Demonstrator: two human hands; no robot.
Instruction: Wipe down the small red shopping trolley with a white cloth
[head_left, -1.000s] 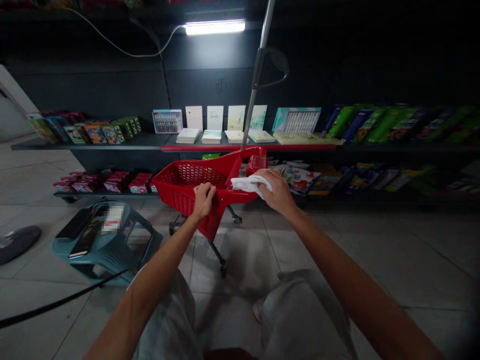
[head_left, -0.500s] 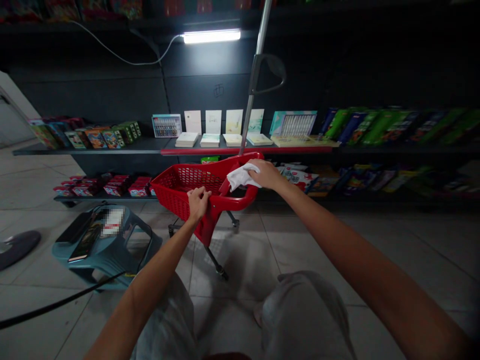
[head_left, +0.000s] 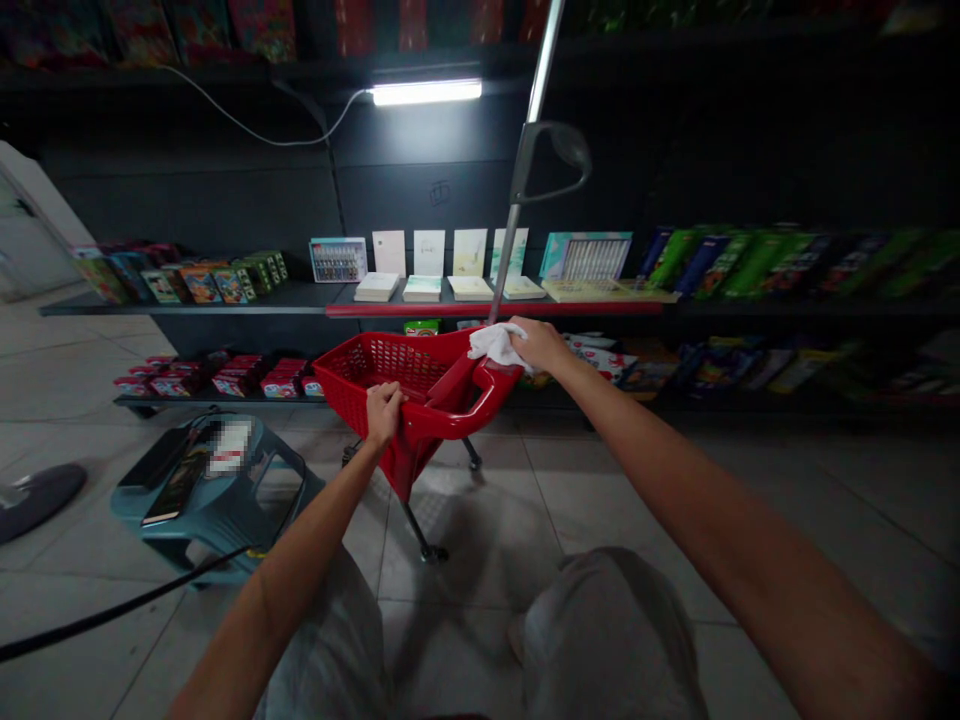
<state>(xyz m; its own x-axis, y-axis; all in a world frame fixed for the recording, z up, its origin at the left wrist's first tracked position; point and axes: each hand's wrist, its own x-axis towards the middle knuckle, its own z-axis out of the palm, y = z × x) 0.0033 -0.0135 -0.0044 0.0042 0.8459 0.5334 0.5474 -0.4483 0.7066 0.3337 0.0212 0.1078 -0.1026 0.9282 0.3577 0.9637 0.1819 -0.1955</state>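
Cloth (head_left: 495,346) (white and crumpled) sits bunched under my right hand (head_left: 541,345), fingers closed down on it against the handle of the red shopping cart (head_left: 442,412), which stands at the center of the frame. My left hand (head_left: 385,413) grips the cart's side rim, fingers curled around it, and a red-edged shelf (head_left: 495,310) runs just behind.

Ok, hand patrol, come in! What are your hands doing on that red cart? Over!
Left hand gripping the red shopping cart's rim. Right hand holding a white cloth against the rim. Teal plastic stool off to the left, not in the way.
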